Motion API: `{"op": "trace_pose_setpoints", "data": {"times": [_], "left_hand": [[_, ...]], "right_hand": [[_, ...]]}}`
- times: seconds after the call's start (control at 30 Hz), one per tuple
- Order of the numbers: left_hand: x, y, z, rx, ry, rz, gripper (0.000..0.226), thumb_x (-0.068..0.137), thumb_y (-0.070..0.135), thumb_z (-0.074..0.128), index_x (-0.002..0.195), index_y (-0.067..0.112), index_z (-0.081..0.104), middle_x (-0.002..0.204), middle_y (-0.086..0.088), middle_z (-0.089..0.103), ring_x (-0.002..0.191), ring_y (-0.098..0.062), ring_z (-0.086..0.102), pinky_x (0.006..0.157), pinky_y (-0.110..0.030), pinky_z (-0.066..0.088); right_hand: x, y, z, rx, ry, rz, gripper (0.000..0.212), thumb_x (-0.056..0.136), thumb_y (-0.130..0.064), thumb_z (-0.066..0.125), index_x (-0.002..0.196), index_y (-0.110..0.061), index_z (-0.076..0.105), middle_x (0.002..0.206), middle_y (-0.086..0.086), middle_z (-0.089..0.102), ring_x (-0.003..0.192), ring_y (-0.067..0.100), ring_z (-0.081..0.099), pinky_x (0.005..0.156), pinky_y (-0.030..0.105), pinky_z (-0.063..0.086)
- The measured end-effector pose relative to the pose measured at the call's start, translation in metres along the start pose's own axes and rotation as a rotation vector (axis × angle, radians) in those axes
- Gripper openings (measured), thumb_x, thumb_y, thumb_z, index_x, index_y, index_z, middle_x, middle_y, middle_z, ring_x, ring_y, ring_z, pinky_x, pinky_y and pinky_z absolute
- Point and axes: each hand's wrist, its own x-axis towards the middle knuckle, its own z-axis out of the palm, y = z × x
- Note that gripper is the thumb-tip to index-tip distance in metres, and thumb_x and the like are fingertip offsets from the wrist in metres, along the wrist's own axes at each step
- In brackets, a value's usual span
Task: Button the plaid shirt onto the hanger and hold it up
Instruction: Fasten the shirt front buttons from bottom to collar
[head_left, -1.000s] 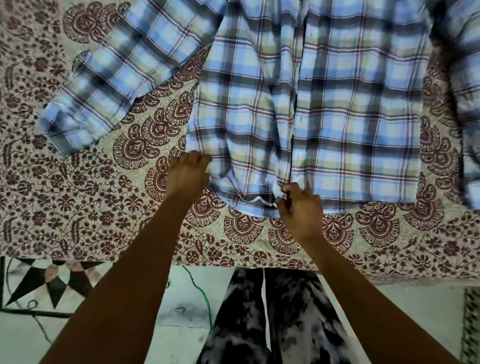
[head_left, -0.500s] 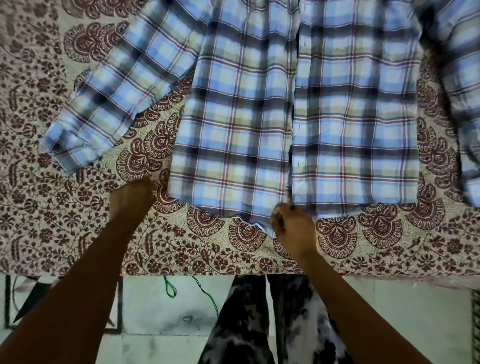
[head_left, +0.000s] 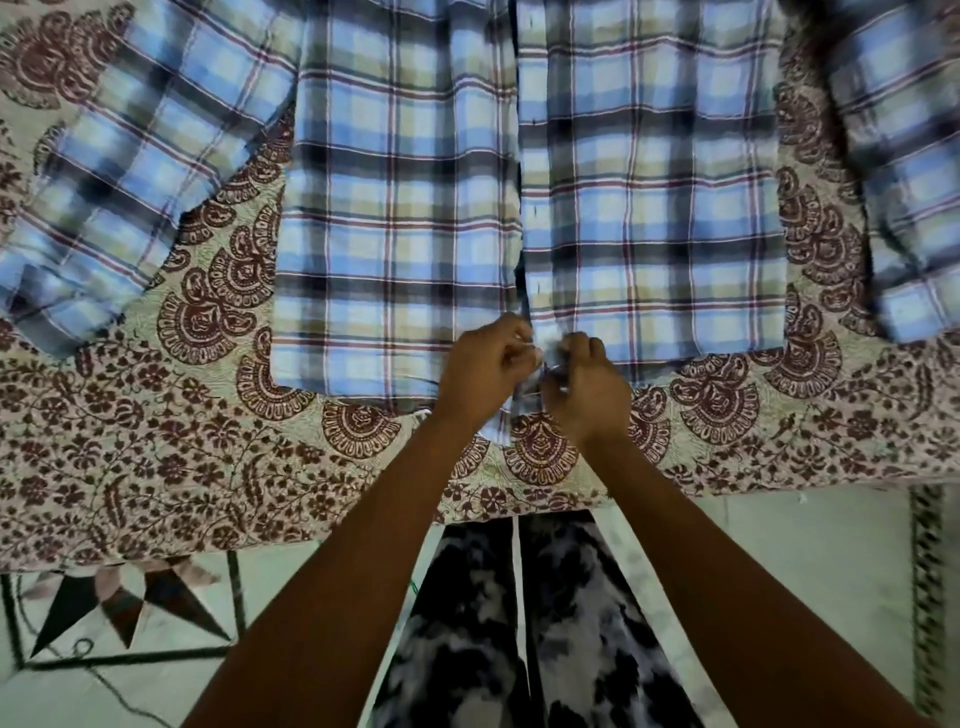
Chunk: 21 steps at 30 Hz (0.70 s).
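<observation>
Nearest, below the hands: dark mottled trousers (head_left: 519, 623) over pale patterned floor (head_left: 130, 649).

At the hands: left hand (head_left: 480, 371) and right hand (head_left: 584, 387) close together, nearly touching, at the bottom of the shirt's (head_left: 400, 208) front opening. Fingers of both curled and pinching the two front edges where they meet at the hem; whether a button is caught between them, too blurred to tell. Half a second earlier, left hand well off to the left on bare bedspread (head_left: 156, 467), holding nothing, with only the right hand at the hem; now brought across to join it. Meaning, as a judgement: smoothing finished, fastening of the lowest button just started.

Beyond the hands: shirt spread flat, front up, hem toward the wrists, body running away to the top edge. Front edges apart along a dark gap directly above the hands, so apparently unbuttoned all the way up. Left front panel flat, its hem level.

Far left and far right of the hands: left sleeve (head_left: 130, 182) angled outward, right sleeve (head_left: 909, 182) lying alongside the body.

Hanger: not in view; collar end cut off by the frame. Task early; holding-up step not yet reached.
</observation>
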Motion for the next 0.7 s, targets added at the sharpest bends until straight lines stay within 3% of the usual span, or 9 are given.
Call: {"op": "trace_pose_setpoints", "data": {"times": [0.07,0.13,0.23,0.33,0.43,0.53,0.6,0.7], "left_hand": [[0.003,-0.004,0.014,0.182,-0.001,-0.059,0.036,0.078,0.022,0.069,0.108,0.01,0.055,0.1,-0.013,0.063,0.085,-0.028,0.062,0.071,-0.033,0.049],[0.004,-0.012,0.017,0.281,0.038,-0.161,0.031,0.08,0.016,0.064,0.107,0.011,0.049,0.1,-0.014,0.059,0.081,-0.031,0.06,0.065,-0.029,0.044],[0.003,-0.015,0.009,0.056,0.171,-0.218,0.016,0.083,0.009,0.06,0.094,0.011,0.049,0.078,-0.003,0.057,0.062,-0.017,0.053,0.055,-0.021,0.038],[0.005,-0.021,0.0,-0.204,0.242,-0.394,0.018,0.083,0.003,0.057,0.094,0.014,0.048,0.087,-0.003,0.059,0.078,-0.022,0.06,0.067,-0.026,0.044],[0.007,-0.03,0.0,-0.274,0.207,-0.471,0.025,0.082,-0.003,0.05,0.094,0.019,0.044,0.096,-0.002,0.057,0.091,-0.025,0.061,0.07,-0.028,0.042],[0.006,-0.032,0.001,-0.16,0.161,-0.455,0.022,0.083,-0.004,0.047,0.094,0.015,0.046,0.091,-0.002,0.053,0.084,-0.02,0.054,0.059,-0.021,0.035],[0.003,-0.029,0.004,-0.057,0.18,-0.341,0.022,0.081,-0.006,0.048,0.098,0.009,0.051,0.089,-0.004,0.053,0.08,-0.02,0.051,0.064,-0.021,0.034],[-0.001,-0.022,0.009,0.196,0.246,-0.236,0.028,0.081,0.0,0.052,0.104,0.015,0.056,0.107,-0.008,0.056,0.083,-0.024,0.057,0.064,-0.028,0.04]], "right_hand": [[0.003,0.001,-0.006,0.077,0.038,0.042,0.031,0.086,-0.02,0.053,0.116,-0.009,0.05,0.101,0.015,0.064,0.084,0.036,0.063,0.064,0.039,0.051],[0.005,0.007,-0.012,0.069,0.062,0.019,0.031,0.088,-0.018,0.048,0.118,-0.014,0.053,0.09,0.014,0.068,0.08,0.035,0.064,0.064,0.035,0.047],[0.004,0.014,-0.018,0.081,0.019,-0.105,0.038,0.086,-0.019,0.044,0.122,-0.014,0.055,0.081,0.018,0.067,0.076,0.036,0.061,0.062,0.031,0.04],[0.006,0.017,-0.015,0.13,-0.065,-0.121,0.039,0.087,-0.014,0.049,0.126,-0.012,0.053,0.094,0.018,0.065,0.087,0.034,0.059,0.068,0.033,0.045],[0.008,0.013,-0.01,0.17,-0.021,-0.114,0.037,0.086,-0.009,0.051,0.123,-0.01,0.053,0.112,0.016,0.056,0.096,0.034,0.058,0.077,0.037,0.049],[0.009,0.007,-0.007,0.257,0.016,-0.139,0.034,0.087,-0.008,0.051,0.121,-0.009,0.051,0.114,0.015,0.061,0.096,0.034,0.062,0.077,0.039,0.052],[0.01,0.005,-0.008,0.321,0.02,-0.113,0.03,0.089,-0.01,0.051,0.119,-0.009,0.053,0.11,0.015,0.066,0.095,0.033,0.064,0.078,0.037,0.053],[0.015,0.007,-0.008,0.377,0.032,-0.04,0.029,0.09,-0.011,0.051,0.118,-0.006,0.057,0.1,0.019,0.068,0.088,0.034,0.064,0.072,0.03,0.046]]}}
